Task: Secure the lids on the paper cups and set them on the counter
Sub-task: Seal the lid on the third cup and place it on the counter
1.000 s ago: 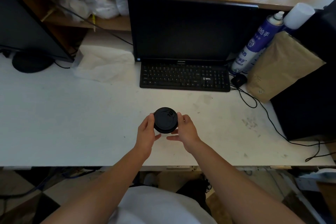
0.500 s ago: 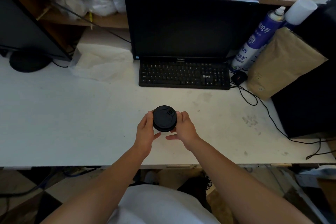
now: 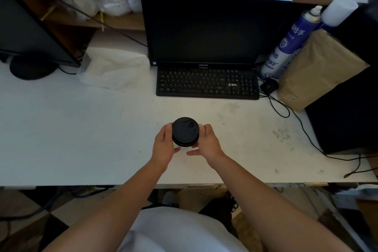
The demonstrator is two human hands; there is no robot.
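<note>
Taking the keyboard [image 3: 207,83] as my landmark and reading from the left: far to its left I see a second dark screen's round foot [image 3: 30,68], then crumpled white paper [image 3: 114,67] just left of it. The white counter [image 3: 61,129] carries all of this.

In front of the keyboard, toward me, my left hand [image 3: 164,146] curls around the left side of a cup, fingers wrapped on it. I see only the black lid [image 3: 185,131] from above, with a raised "10" on it; the cup below is hidden by the lid and my hands, so I cannot tell whether it rests on the counter or is held just above it. My right hand [image 3: 206,142] cups the lid's right side, fingers against the rim, thumb stretched out below.

Directly behind the keyboard stands a black monitor [image 3: 214,26]. Just right of the keyboard sits a small black mouse [image 3: 269,86], then a blue spray can [image 3: 286,45] leaning beside a brown paper bag [image 3: 319,71].
</note>
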